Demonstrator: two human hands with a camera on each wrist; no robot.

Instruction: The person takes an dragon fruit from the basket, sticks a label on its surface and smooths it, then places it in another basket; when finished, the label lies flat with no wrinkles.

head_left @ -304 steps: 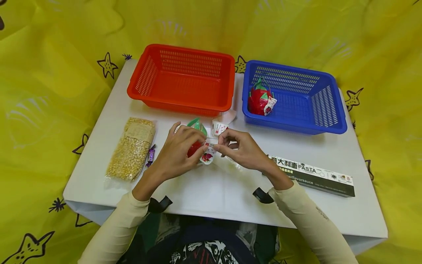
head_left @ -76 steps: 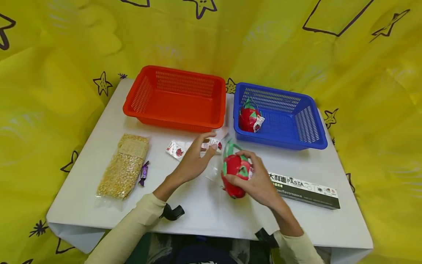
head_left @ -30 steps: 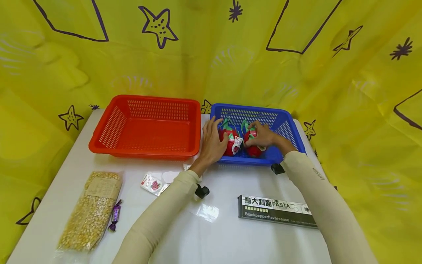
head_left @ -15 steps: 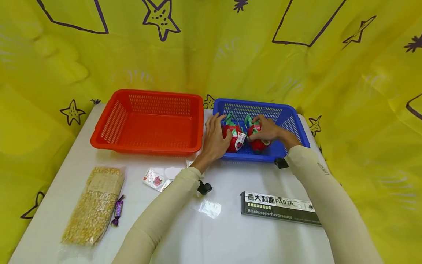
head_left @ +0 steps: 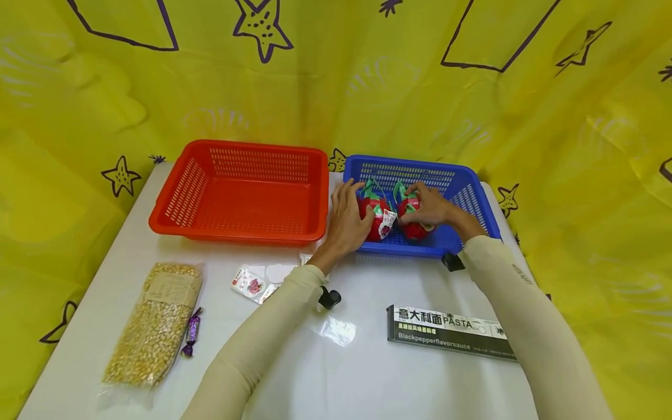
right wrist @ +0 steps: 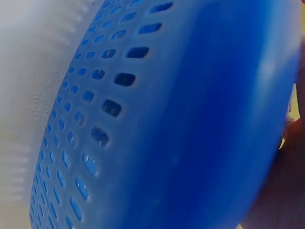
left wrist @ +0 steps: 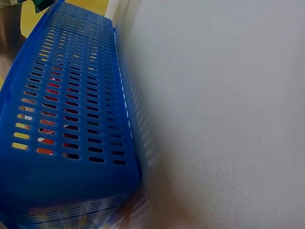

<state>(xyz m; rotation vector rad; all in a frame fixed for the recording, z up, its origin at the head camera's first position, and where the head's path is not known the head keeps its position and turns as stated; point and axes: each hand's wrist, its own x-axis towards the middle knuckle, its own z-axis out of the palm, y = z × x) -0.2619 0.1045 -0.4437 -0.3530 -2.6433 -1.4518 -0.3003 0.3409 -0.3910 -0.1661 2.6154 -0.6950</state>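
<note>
Two red, green-leaved packages shaped like dragon fruits stand side by side in the blue basket (head_left: pixel 446 251). My left hand (head_left: pixel 347 219) reaches over the basket's left rim and holds the left dragon fruit package (head_left: pixel 377 227), thumb on its front. A white printed tag hangs from that package. My right hand (head_left: pixel 433 207) grips the right dragon fruit package (head_left: pixel 415 230) from its right side, hiding part of it. In the left wrist view, red shows through the slots of the blue basket (left wrist: pixel 71 176). The basket wall (right wrist: pixel 200 119) fills most of the right wrist view.
A red basket (head_left: pixel 244 236) stands left of the blue one. On the white table (head_left: pixel 357 373) lie a bag of corn kernels (head_left: pixel 152 326), a purple-wrapped candy (head_left: pixel 192 332), printed tags (head_left: pixel 249 284), a clear plastic piece (head_left: pixel 338 331) and a pasta box (head_left: pixel 451 332).
Both hands were at a tag on the second dragon fruit package over the table. My right hand then carried it into the blue basket beside the first. Over the last second the hands barely moved.
</note>
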